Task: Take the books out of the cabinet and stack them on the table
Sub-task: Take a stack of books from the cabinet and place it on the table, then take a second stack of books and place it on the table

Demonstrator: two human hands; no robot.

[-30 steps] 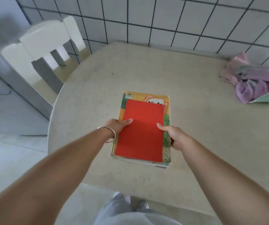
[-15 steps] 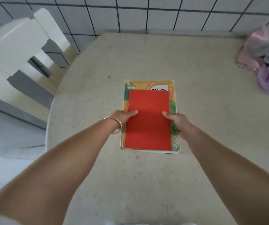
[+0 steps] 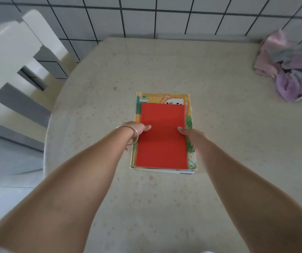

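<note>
A stack of books (image 3: 190, 161) is at the middle of the beige round table (image 3: 219, 143). On top lies a plain red book (image 3: 162, 139), smaller than the yellow illustrated book (image 3: 168, 99) under it. My left hand (image 3: 137, 129), with a thin bangle on the wrist, grips the stack's left side, thumb on the red cover. My right hand (image 3: 192, 136) grips the right side the same way. I cannot tell whether the stack rests on the table or hangs just above it. No cabinet is in view.
A crumpled pile of pink and purple cloth (image 3: 290, 70) lies at the table's far right. A white chair (image 3: 17, 57) stands left of the table. A tiled wall (image 3: 164, 17) runs behind the table.
The stack has moved from above the table's near edge to over its middle, both hands still holding it. My view has shifted forward over the table.
</note>
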